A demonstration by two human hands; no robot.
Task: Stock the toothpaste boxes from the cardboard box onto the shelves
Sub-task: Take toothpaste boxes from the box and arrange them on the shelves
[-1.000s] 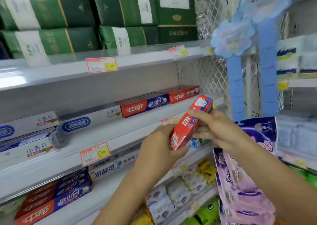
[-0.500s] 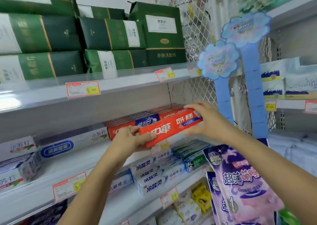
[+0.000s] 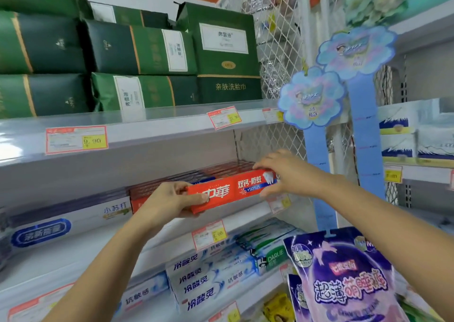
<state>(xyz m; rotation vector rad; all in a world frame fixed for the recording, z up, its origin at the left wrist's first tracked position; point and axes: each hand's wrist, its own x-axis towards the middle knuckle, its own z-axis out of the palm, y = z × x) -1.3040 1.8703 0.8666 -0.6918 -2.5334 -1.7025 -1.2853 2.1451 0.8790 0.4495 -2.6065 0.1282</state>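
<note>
Toothpaste box (image 3: 231,192) swung level at shelf (image 3: 248,213). L hand (image 3: 169,200), R hand (image 3: 285,174) pinched its ends. Light, stiff card; best held by ends.

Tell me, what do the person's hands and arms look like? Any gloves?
No gloves. The left hand and right hand are bare, and so are the arms all the way to the picture's edge: no sleeves, watch, bracelet or rings show.

Green packs (image 3: 140,48) sit above a 9.90 price tag (image 3: 76,139); a purple packet (image 3: 344,280) hangs below blue flower signs (image 3: 312,98).
</note>
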